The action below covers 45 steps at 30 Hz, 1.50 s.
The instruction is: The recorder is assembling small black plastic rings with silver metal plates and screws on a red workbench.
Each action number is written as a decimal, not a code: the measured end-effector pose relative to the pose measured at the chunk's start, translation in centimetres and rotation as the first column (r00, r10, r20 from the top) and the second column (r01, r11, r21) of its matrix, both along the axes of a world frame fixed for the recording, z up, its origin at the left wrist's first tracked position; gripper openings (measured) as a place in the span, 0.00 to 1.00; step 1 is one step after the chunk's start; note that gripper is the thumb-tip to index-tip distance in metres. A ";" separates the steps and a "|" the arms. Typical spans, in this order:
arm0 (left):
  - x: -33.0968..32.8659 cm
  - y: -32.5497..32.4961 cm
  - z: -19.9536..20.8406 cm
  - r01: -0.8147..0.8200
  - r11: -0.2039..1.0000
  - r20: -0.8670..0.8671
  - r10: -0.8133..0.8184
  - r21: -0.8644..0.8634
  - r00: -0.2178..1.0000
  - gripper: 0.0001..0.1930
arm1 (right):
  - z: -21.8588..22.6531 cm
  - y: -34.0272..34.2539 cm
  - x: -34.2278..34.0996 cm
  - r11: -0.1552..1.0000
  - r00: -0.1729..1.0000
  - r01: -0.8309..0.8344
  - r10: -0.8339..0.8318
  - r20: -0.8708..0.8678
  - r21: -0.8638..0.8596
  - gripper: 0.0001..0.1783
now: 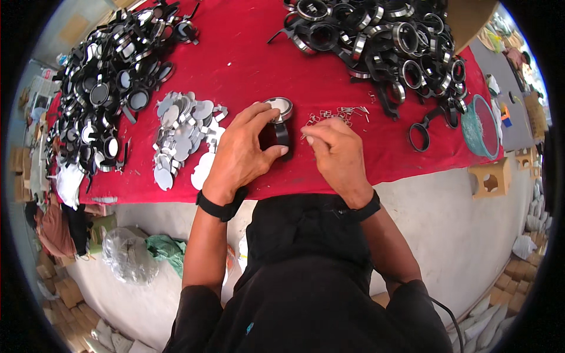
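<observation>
My left hand (235, 150) is closed around a black-handled part with a round metal-rimmed head (283, 107), holding it on the red cloth. Its fingertips rest on the head, which has a pale disc inside, and the thumb lies against the dark handle end. To the right, my right hand (341, 154) has thumb and forefinger pinched together just beside that part. Whatever sits in the pinch is too small to name. Just beyond it lies a small heap of tiny wire-like metal pieces (344, 113). Loose grey discs with tabs (181, 138) are piled left of my left hand.
A large heap of black-handled parts with discs (109, 88) covers the table's left side. Another heap of black-handled rings (376, 44), seemingly without discs, lies at the far right. A green-rimmed basket (479, 126) stands by the right edge of the red cloth (247, 65).
</observation>
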State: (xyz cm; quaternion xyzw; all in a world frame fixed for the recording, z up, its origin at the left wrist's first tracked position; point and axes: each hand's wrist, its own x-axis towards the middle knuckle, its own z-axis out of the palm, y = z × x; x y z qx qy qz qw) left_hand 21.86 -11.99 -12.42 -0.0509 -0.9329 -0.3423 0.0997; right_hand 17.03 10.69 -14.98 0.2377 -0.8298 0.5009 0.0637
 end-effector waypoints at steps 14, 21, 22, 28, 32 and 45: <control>-0.7 -1.4 -0.3 0.045 0.997 0.026 -0.047 0.062 0.999 0.19 | -0.1 -4.4 -1.4 0.995 0.895 -0.062 0.091 -0.437 0.081 0.13; -1.4 -1.4 -0.9 0.014 0.999 -0.030 -0.012 0.048 0.999 0.15 | -1.1 -4.8 -1.9 0.997 0.884 -0.082 0.072 -0.462 -0.002 0.11; -1.5 -1.5 -1.1 0.018 0.999 -0.049 -0.016 0.037 0.999 0.15 | -1.2 -4.9 -1.9 0.996 0.874 -0.086 0.070 -0.481 -0.012 0.10; -1.4 -1.3 -0.9 0.007 1.000 -0.043 -0.007 -0.008 0.999 0.15 | -1.6 -5.3 -1.9 0.997 0.859 -0.070 0.043 -0.510 -0.033 0.10; -1.5 -1.0 -0.7 -0.006 1.000 -0.036 0.006 -0.020 0.999 0.15 | -1.8 -5.1 -1.3 0.992 0.936 -0.040 -0.004 -0.352 -0.116 0.10; -1.4 0.1 0.6 -0.069 0.997 -0.008 0.068 -0.024 0.998 0.16 | -1.2 4.0 -2.2 0.965 0.936 0.258 -0.237 -0.259 0.048 0.10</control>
